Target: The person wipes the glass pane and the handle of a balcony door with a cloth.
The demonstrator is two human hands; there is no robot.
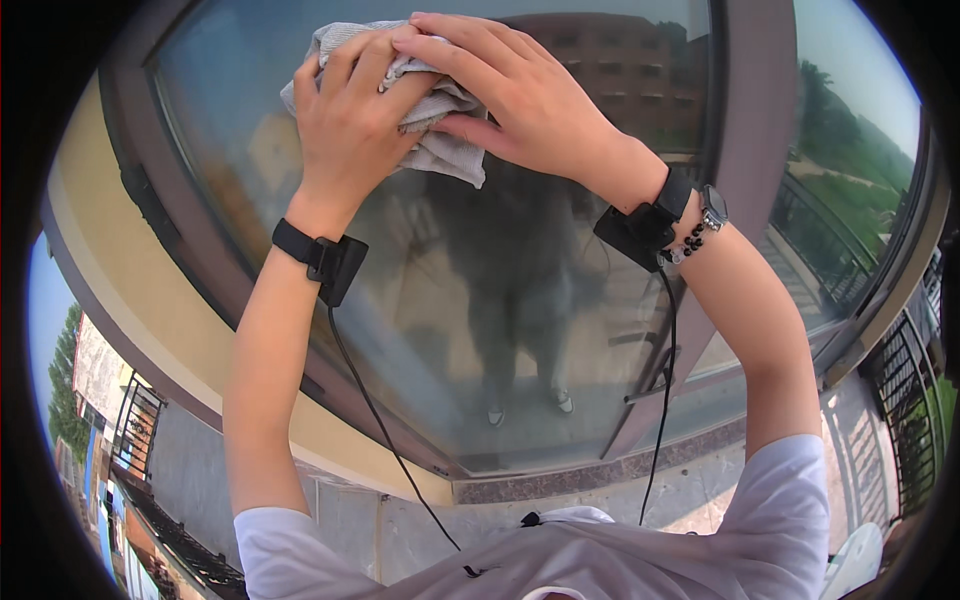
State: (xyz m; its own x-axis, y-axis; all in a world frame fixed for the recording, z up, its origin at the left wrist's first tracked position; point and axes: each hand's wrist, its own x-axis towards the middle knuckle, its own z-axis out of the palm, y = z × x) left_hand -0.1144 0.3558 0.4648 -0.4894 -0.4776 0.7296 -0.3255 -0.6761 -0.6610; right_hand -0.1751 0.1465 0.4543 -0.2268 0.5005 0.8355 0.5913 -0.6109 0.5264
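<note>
Pressing flat against the window pane [480, 330], both hands bear on a grey cloth [440, 140] held high on the glass, close under the upper frame edge. The left hand [345, 125] lies on the cloth's left half with its fingers [350, 55] curled over and closed on a bunched fold. This grip appears meant to keep the fabric from slipping down the glass. The right hand [530, 100] overlaps from the other side, its fingers extended and close together, laid across the cloth and the left fingertips, apparently to add weight. A loose corner of cloth hangs free below the hands.

Each wrist carries a black strapped device [335, 262] with a thin cable [385, 430] trailing down toward the white shirt [560, 560]. The right wrist also bears a watch [714, 208] and a bead bracelet.

Edges: the brown window frame [745, 150] runs upright just right of the right wrist; the pane's left frame edge lies well apart from the left hand. Open glass extends below the cloth and to its left, showing a reflected standing figure. Upward room is slight, as far as can be judged. A second pane lies beyond the frame.
</note>
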